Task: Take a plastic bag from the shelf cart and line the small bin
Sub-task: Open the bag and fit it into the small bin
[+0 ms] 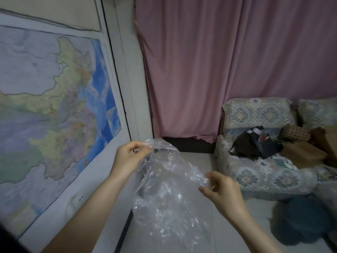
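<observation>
A clear, crinkled plastic bag (pixel 169 194) hangs in the air in front of me, low in the middle of the view. My left hand (pixel 129 157) pinches its upper edge between thumb and fingers. My right hand (pixel 222 192) grips the opposite edge, lower and to the right, so the top of the bag is stretched between the two hands. The rest of the bag droops down over the tiled floor. Neither the shelf cart nor the small bin is in view.
A large map (pixel 47 106) covers the wall on the left. Pink curtains (pixel 218 70) hang ahead. A patterned sofa (pixel 259 172) with a dark bag (pixel 255 145) and other items stands at the right. A blue-grey rounded object (pixel 302 218) sits low right.
</observation>
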{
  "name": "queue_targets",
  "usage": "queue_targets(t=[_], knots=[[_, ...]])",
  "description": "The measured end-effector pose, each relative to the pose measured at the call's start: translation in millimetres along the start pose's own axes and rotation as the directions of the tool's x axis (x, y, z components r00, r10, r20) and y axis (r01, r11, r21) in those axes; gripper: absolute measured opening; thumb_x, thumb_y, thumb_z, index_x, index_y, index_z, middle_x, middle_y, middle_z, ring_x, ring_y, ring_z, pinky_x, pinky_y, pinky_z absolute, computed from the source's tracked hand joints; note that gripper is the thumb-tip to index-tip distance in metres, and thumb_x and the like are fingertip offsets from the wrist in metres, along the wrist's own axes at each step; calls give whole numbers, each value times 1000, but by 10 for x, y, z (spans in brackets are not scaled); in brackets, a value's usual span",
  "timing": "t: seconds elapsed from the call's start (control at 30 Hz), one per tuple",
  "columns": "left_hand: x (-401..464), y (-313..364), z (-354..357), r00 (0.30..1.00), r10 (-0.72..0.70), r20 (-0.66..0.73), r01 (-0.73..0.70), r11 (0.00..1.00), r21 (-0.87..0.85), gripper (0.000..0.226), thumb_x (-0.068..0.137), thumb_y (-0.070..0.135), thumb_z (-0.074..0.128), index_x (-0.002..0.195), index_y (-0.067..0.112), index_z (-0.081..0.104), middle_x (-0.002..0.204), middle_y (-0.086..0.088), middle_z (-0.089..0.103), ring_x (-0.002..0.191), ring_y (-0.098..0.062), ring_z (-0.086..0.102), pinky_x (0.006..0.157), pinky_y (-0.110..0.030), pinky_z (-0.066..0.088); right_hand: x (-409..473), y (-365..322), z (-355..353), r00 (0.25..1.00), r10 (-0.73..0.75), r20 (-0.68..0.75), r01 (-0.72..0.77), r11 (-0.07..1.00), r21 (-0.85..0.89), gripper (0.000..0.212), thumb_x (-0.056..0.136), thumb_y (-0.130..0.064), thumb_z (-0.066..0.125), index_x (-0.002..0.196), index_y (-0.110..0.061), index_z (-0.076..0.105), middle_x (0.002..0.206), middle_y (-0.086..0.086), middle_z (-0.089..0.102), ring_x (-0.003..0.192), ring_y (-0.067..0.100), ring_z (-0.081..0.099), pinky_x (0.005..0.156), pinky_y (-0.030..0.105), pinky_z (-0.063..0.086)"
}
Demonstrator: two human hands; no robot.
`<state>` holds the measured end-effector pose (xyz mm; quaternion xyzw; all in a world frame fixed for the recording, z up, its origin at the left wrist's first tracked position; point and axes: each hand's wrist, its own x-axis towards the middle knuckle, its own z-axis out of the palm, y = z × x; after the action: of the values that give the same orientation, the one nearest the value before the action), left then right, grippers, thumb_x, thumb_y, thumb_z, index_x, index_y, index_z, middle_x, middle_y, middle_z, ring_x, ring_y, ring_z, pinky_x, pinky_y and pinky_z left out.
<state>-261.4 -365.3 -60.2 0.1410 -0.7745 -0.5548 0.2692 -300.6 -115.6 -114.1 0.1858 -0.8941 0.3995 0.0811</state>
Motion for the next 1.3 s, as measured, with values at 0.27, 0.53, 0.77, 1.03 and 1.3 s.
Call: queue_targets(t=[0.27, 0.53, 0.77, 1.03, 1.3], knots=[[988, -271, 641, 985, -51, 166, 42, 998, 56, 90, 54, 62, 66, 134, 28, 43, 133, 3, 50, 116, -10, 48, 92, -24, 38, 1280, -68, 459, 959, -211, -188, 184, 971, -150, 32, 70, -20, 79, 100, -15, 67, 84, 3, 71, 73, 24, 65, 68, 35, 50], [2469, -463, 949, 795, 153, 588, -391, 870, 302, 63, 49, 59, 79, 108, 56, 57, 121, 31, 54, 122, 2, 45, 111, -36, 33, 2546, -29, 852, 930, -309, -199, 263, 938, -226, 26, 62, -12, 81, 85, -16, 69, 69, 2, 70, 61, 26, 64, 61, 36, 50], [3317, -703, 1045, 835, 243, 493, -343, 931, 122, 21, 69, 11, 78, 77, 31, 75, 86, 16, 75, 86, -1, 69, 87, -24, 54, 3561, 244, 748, 990, -135, -41, 140, 890, 435, 38, 70, -34, 76, 106, -30, 65, 83, -9, 68, 76, 5, 63, 74, 21, 49], [4157, -894, 1181, 877, 396, 273, -448, 879, 165, 25, 67, -2, 76, 73, 22, 76, 80, 17, 75, 81, -3, 71, 78, -15, 53, 4918, 441, 1283, 846, -289, 448, 99, 911, 401, 28, 74, -19, 76, 101, -13, 70, 103, 4, 71, 92, 11, 62, 90, 32, 49], [4938, -924, 1195, 948, 270, 170, -314, 882, 351, 35, 64, 10, 82, 88, 32, 71, 84, 14, 74, 73, -4, 69, 67, -13, 52, 6239, 570, 1490, 822, -354, 446, 15, 797, 604, 7, 80, -4, 68, 73, -5, 68, 52, -8, 60, 52, 2, 49, 54, 17, 39]])
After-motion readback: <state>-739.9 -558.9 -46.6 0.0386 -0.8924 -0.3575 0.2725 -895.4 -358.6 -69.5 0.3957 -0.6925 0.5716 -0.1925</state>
